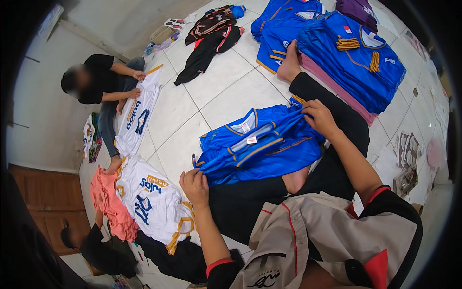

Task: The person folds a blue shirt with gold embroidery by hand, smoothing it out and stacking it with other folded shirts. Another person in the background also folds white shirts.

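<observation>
A blue jersey (pixel 260 144) with gold trim is stretched between my two hands, over my crossed legs. My left hand (pixel 195 184) pinches its edge at the left. At the right, my right hand (pixel 319 116) grips the other side near a gold-striped cuff. White labels show inside the jersey's collar. Beneath it lies another blue jersey (pixel 236 124), its gold-edged neckline and label visible; how many layers are there I cannot tell. My fingertips are partly hidden in the cloth.
Blue jerseys (pixel 357 72) are piled beyond my foot, with gold bands on top. Dark garments (pixel 213 43) lie on the tiled floor (pixel 231 86). One person handles a white jersey (pixel 135 115); another sits behind salmon-coloured cloth (pixel 112 206). White shirts (pixel 151 198) and black cloth (pixel 169 256) lie at my left.
</observation>
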